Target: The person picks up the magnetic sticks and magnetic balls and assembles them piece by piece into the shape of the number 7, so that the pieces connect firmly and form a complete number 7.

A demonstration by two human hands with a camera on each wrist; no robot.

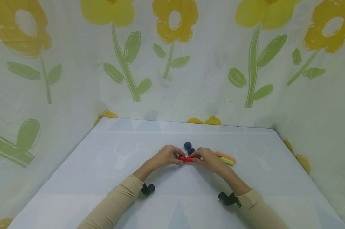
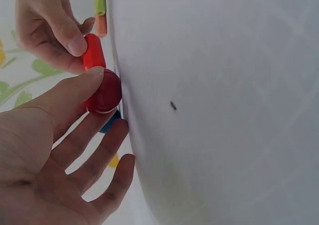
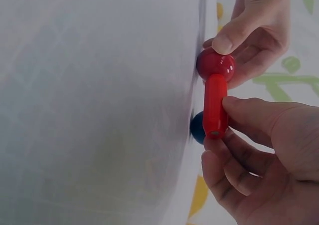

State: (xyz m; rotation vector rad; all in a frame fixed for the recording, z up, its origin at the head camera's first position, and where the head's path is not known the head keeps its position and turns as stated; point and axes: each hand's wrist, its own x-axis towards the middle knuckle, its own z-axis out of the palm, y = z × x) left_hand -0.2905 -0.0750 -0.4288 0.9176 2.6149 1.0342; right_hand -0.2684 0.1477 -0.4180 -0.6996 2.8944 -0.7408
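My left hand [image 1: 168, 156] pinches a glossy red ball [image 2: 105, 93] between thumb and fingers, low over the table. A short red stick [image 3: 216, 105] is pinched by my right hand [image 1: 209, 160], its inner end touching the ball. In the right wrist view the stick's other end shows a small hole. Two dark blue balls [image 1: 188, 145] sit just beyond the hands; one of them is close to the right fingertips. To the right of the right hand lie an orange stick [image 1: 226, 156] and a yellow-green stick [image 1: 227, 161], side by side.
The white table [image 1: 109, 165] carries faint printed patterns. A flower-printed curtain [image 1: 201, 79] rises behind it and at both sides. Each wrist wears a black camera mount, such as the left one [image 1: 148, 189].
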